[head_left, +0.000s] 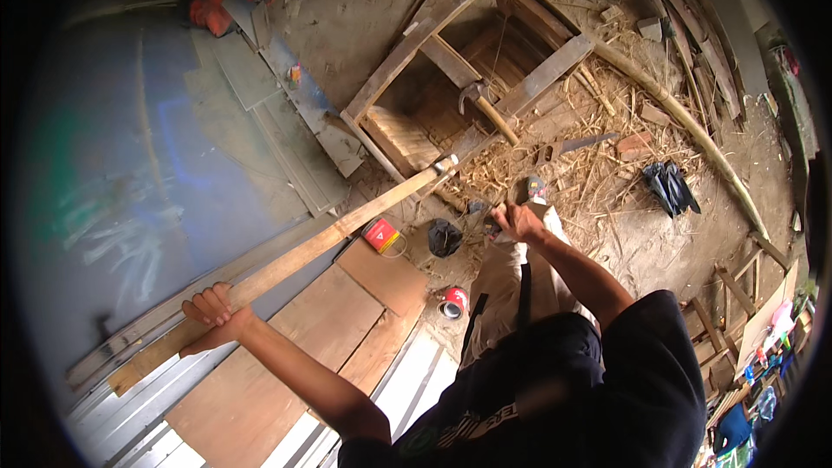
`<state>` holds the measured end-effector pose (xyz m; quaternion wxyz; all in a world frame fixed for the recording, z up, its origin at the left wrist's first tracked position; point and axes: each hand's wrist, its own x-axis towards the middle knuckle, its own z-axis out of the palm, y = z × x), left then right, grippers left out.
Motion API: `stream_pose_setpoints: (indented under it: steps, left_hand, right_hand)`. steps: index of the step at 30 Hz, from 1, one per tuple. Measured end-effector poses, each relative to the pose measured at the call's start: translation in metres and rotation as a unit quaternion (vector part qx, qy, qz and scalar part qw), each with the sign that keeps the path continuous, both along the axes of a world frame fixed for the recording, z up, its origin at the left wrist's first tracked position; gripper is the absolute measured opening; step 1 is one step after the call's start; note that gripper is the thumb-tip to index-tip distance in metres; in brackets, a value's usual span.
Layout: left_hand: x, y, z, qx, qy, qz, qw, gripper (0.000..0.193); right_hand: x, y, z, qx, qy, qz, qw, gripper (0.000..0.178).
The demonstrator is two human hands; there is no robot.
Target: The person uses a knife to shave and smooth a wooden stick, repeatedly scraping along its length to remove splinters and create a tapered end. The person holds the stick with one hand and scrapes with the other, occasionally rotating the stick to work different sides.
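My left hand is wrapped round the near end of a long wooden plank, which slants up to the right. The plank's far end reaches the corner of a wooden box-like frame. A small pale, shiny thing sits at that far end, too small to name. Above my knees, my right hand is closed with its fingers curled; what it holds, if anything, is hidden. A claw hammer lies across the frame's edge. Beyond my right hand, a handsaw rests among wood shavings.
Red tins stand near my legs, by a black plastic bag. Another black bag and a brick lie right. A long pole crosses the floor. Boards lie at left below a large blue-grey sheet.
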<state>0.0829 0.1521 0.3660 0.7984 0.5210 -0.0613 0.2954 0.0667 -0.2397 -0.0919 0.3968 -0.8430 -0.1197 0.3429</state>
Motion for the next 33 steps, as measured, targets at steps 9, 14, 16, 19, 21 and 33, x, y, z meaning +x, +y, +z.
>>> stream_pose_setpoints:
  steps: [9,14,16,19,21,33]
  left_hand:
    - [0.02,-0.024,0.004,0.023,0.108,0.55,0.828,0.072]
    - [0.025,-0.034,0.009,0.022,0.107,0.537,0.837,0.071]
    - [0.025,-0.037,0.011,0.02,0.095,0.511,0.854,0.072]
    - [0.023,-0.04,0.01,0.028,0.081,0.458,0.885,0.073]
    - [0.018,-0.04,0.009,0.011,0.077,0.423,0.903,0.075]
    - [0.02,-0.057,-0.089,0.117,0.201,0.453,0.86,0.075]
  right_hand:
    - [-0.009,-0.011,0.013,-0.004,0.058,-0.066,0.996,0.057]
    - [-0.011,-0.017,-0.012,-0.031,-0.007,-0.029,0.999,0.046]
    - [-0.012,-0.016,-0.028,0.018,-0.073,-0.075,0.994,0.041]
    - [-0.014,-0.016,-0.047,-0.027,-0.636,0.055,0.77,0.03]
    - [-0.016,-0.017,-0.053,-0.018,-0.381,0.064,0.922,0.03]
    - [0.015,-0.013,0.039,-0.004,0.014,-0.059,0.998,0.056]
